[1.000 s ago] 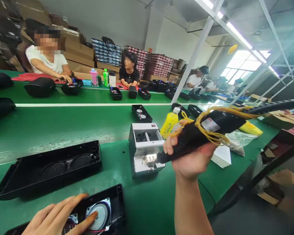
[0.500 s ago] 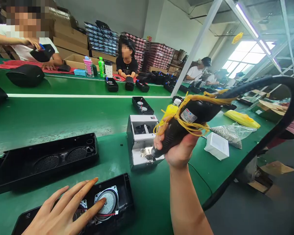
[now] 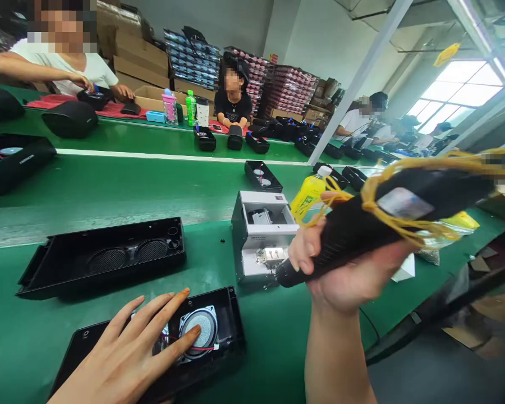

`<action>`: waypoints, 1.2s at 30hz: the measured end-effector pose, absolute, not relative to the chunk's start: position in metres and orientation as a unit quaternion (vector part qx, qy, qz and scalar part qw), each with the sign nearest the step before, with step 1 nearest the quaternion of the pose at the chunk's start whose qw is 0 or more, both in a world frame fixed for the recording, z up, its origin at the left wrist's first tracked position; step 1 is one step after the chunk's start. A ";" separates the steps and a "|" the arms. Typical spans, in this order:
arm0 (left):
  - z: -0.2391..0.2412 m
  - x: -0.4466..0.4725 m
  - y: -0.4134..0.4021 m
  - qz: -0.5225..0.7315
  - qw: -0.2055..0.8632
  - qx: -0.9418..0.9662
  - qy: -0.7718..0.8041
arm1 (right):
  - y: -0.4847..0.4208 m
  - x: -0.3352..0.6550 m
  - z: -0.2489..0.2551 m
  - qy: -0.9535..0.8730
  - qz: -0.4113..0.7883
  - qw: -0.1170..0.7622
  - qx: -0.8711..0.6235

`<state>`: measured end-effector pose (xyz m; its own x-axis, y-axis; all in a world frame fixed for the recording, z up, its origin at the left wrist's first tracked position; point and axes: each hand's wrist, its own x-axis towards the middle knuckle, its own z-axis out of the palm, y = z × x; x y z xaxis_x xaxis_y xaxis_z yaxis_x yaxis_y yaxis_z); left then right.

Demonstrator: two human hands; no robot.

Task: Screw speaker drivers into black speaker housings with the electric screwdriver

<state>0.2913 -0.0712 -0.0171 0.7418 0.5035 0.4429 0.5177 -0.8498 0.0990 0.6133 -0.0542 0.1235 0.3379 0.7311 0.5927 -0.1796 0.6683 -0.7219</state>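
My left hand (image 3: 141,345) lies with fingers spread over a black speaker housing (image 3: 229,336) at the front. Its thumb touches the round grey back of a speaker driver (image 3: 201,332) inside; a second driver is mostly covered by the fingers. My right hand (image 3: 353,275) is wrapped round a black electric screwdriver (image 3: 362,224) bound with yellow rubber bands. The tool's tip is close to the front of a grey-white screw feeder (image 3: 256,235); whether it touches a screw I cannot make out.
Another open black housing (image 3: 109,255) with mesh grilles lies behind my left hand. A yellow bottle (image 3: 309,193) stands beside the feeder. More housings (image 3: 263,175) sit on the green conveyor (image 3: 151,179). Across it, one person (image 3: 67,73) handles a black speaker; another (image 3: 233,104) sits facing me.
The camera view has shifted, so the bench appears further right. My right hand and the screwdriver have swung right and nearer, blurred. My left hand stays on the driver.
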 end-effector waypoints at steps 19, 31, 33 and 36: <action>0.016 0.302 -0.079 -0.196 0.035 -0.940 -0.276 | -0.034 0.538 0.081 -0.474 0.498 0.699 -0.195; 0.018 0.297 -0.080 -0.175 0.014 -0.942 -0.286 | -0.026 0.532 0.067 -0.476 0.499 0.698 -0.195; 0.018 0.296 -0.080 -0.154 0.020 -0.948 -0.278 | -0.025 0.532 0.065 -0.479 0.501 0.698 -0.181; 0.020 0.296 -0.081 -0.130 0.023 -0.951 -0.278 | -0.025 0.532 0.062 -0.486 0.505 0.694 -0.163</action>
<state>0.2962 -0.0811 0.0199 0.8116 0.5232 0.2599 0.5352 -0.8442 0.0280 0.5324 -0.0246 0.0619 0.0174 0.8598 0.5103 -0.5440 0.4363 -0.7167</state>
